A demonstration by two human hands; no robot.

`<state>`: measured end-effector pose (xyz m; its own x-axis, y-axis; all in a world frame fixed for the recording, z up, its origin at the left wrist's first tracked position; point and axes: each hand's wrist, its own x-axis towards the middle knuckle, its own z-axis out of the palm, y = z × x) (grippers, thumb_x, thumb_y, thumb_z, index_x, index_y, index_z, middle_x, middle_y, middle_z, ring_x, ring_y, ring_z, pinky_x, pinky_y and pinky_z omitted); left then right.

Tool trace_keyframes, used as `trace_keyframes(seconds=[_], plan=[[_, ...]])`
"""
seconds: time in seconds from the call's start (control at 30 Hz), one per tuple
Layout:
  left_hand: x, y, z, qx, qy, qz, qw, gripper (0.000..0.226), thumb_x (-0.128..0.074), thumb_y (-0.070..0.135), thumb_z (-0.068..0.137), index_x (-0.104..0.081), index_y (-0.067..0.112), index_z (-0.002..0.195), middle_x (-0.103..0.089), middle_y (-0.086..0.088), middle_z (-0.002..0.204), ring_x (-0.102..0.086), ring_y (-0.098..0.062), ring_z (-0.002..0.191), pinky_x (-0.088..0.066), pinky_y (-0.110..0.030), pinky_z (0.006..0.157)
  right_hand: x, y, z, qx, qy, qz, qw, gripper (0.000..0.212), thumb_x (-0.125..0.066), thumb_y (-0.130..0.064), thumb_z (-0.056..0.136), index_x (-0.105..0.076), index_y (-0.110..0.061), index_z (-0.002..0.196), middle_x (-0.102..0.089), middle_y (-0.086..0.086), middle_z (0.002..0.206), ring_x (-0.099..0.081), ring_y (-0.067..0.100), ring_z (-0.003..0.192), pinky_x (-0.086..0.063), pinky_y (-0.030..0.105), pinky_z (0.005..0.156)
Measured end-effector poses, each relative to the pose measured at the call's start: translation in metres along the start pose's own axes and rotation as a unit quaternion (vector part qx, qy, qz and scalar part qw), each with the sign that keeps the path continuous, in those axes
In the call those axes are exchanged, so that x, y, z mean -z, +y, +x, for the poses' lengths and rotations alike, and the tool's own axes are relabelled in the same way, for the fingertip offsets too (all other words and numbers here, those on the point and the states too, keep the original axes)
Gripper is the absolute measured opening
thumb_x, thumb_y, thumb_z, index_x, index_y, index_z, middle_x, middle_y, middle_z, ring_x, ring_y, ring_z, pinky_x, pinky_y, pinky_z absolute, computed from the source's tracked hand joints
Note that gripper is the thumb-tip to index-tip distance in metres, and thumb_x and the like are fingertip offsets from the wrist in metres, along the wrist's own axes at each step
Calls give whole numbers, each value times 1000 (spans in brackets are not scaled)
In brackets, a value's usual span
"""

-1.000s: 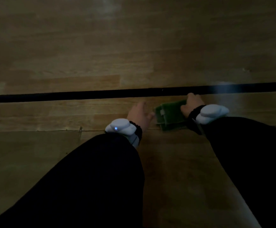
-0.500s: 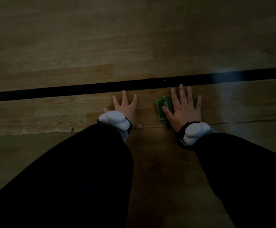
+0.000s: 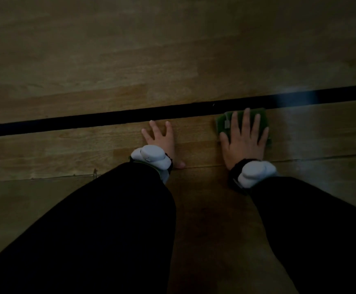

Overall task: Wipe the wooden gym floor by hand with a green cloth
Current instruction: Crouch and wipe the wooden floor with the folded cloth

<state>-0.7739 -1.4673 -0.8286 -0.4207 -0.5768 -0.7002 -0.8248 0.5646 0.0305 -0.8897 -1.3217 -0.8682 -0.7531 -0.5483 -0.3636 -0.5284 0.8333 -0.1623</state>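
Floorboards [image 3: 71, 102] of pale wood run across everything in front of me, dim in this light, with a black painted line [image 3: 66, 123] crossing from the left edge up toward the right. A seam between boards runs along nearer to me, with a small chipped spot [image 3: 95, 172] well to the left of my arms.

My left sleeve [image 3: 100, 219] is black and fills the lower left. At its end sits a white wrist device [image 3: 151, 157] on a dark strap. My left hand [image 3: 162, 141] lies flat on the bare wood just short of the black line, fingers straight and spread, thumb out to the side near the board seam. It holds nothing.

Bare floor lies between my two hands; they are apart, not touching.

My right hand [image 3: 245, 141] presses flat on the green cloth [image 3: 222, 124], fingers straight and a little fanned, not curled round it. The cloth lies on the floor under my palm and fingers, its far edge touching or just beside the black line; green shows past my fingertips and along both sides of the hand. A small pale tag [image 3: 227, 123] shows on its left part. Another white wrist device [image 3: 255, 172] sits on my right wrist, then the black right sleeve [image 3: 311, 230].
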Motion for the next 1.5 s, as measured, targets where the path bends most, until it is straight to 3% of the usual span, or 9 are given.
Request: trace_keyframes(seconds=[0.23,0.43,0.57,0.73,0.93,1.07,1.17,1.4,1.5], plan=[[-2,-3,4,-9,-10,-23,1000,126,-82,34,69,14,27,150,29,-13,154,18,-43,142,-18,-66,110,23,40,53,-127,77,6,989,62,-29,-50,98,-8,-29,153,13,14,159,10,38,145,2,58,115],[-3,-2,3,-9,-10,-20,1000,125,-82,32,70,14,26,150,30,-12,154,19,-43,142,-19,-66,109,18,28,54,-136,83,5,987,62,-30,-45,99,-6,-25,153,8,15,159,7,37,145,4,56,115],[-5,1,4,-4,1,-16,1000,126,-81,32,70,15,26,150,28,-13,154,18,-43,141,-20,-66,109,18,21,48,-72,53,-20,996,62,-26,-46,99,-4,-27,153,8,13,159,7,36,146,2,56,116],[-8,2,4,11,7,1,1000,125,-81,35,70,15,26,150,27,-12,155,16,-44,142,-18,-66,110,8,-39,28,59,5,-20,998,62,-27,-47,99,1,-31,152,15,9,159,12,33,146,5,53,117],[-9,5,8,6,55,4,998,84,-56,32,94,3,26,152,17,-16,157,9,-47,142,-6,-55,117,-20,-91,10,187,13,-31,982,60,-27,-43,99,-2,-31,152,11,5,160,9,28,147,7,47,116],[-10,1,10,4,37,1,999,111,-73,39,78,8,27,152,19,-15,157,13,-46,142,-6,-56,117,-19,-76,18,204,23,-39,978,57,-27,-44,99,-5,-36,151,7,-1,161,7,24,147,7,45,116],[-8,-1,6,2,16,0,1000,124,-80,40,70,13,24,150,23,-14,156,15,-46,142,-9,-56,117,-11,-61,25,161,25,-38,986,57,-27,-46,98,-6,-38,151,7,-1,161,8,25,147,6,47,116],[-5,-4,4,-8,12,-10,1000,124,-80,38,71,15,26,150,27,-12,155,17,-44,142,-10,-57,116,26,23,58,-6,-5,-2,1000,56,-20,-50,99,1,-39,150,12,-2,160,15,32,145,3,63,113],[-4,-4,4,-8,9,-13,1000,123,-80,36,72,14,26,150,27,-11,155,17,-44,142,-11,-57,116,28,46,59,-76,40,42,995,59,-21,-53,95,-5,-39,151,11,1,160,13,34,145,2,63,113]])
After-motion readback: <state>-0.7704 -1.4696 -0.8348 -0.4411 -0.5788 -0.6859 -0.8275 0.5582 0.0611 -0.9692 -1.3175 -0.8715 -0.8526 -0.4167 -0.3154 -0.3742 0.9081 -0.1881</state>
